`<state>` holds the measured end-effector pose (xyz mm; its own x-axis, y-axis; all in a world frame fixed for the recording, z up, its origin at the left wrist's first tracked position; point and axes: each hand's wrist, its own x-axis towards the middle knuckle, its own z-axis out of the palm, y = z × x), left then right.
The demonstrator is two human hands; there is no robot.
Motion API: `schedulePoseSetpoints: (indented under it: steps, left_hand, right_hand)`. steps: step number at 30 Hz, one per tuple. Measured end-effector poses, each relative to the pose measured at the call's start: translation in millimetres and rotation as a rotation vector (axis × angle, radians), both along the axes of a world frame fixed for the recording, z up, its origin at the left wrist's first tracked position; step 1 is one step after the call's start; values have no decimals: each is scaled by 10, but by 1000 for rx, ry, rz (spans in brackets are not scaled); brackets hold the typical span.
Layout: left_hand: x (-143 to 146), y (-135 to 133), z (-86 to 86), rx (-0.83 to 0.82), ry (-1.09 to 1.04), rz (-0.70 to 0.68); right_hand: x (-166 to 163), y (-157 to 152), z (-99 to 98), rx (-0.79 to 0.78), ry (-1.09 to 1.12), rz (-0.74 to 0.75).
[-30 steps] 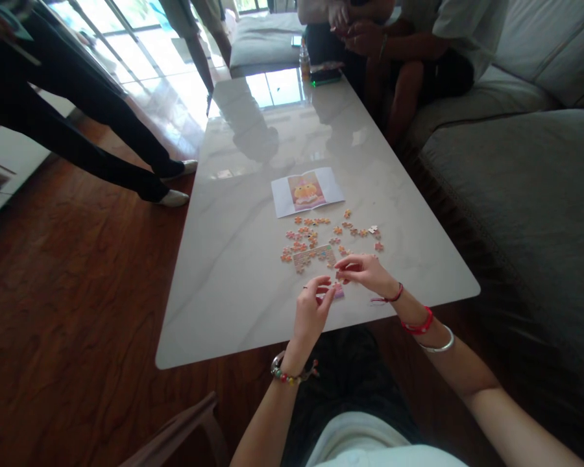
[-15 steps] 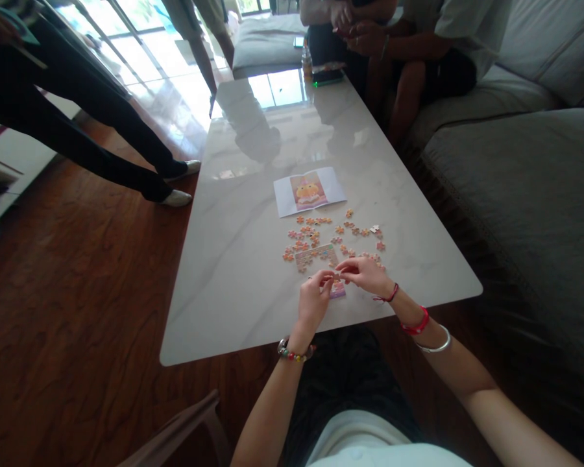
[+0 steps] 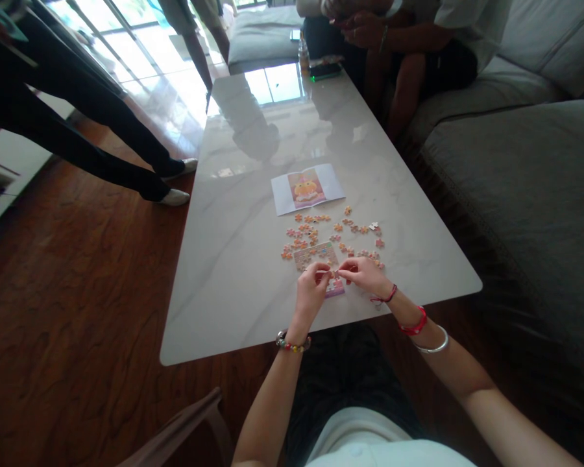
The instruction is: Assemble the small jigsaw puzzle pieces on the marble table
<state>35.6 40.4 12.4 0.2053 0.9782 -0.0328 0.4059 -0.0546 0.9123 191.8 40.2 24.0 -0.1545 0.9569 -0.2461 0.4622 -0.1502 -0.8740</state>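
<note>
While two hands — left hand (image 3: 311, 288), right hand (image 3: 367, 275) — meet, each grip pinches one puzzle piece (image 3: 335, 275).

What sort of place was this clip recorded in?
Most likely a home living room: a long glossy white marble-look coffee table, a grey fabric sofa beside it, and reddish polished wood flooring. Small orange jigsaw pieces lie on the table.

Grey sofa (image 3: 516, 168), phone (image 3: 325, 70), bottle (image 3: 304, 59)
</note>
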Motion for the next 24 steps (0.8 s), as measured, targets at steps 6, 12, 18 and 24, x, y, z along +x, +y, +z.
schedulePoseSetpoints:
  steps: [6, 12, 18, 24]
  left_hand:
    - [-23, -56, 61, 161, 193, 0]
    - [1, -134, 103, 236, 391, -49]
    - [42, -98, 93, 325, 524, -65]
    - [20, -84, 68, 334, 581, -149]
  right_hand:
    - [37, 31, 61, 20, -29, -117]
    - [0, 43, 62, -6, -160, -63]
    - [-122, 67, 20, 101, -480, -68]
    - [-155, 101, 2, 95, -618, -21]
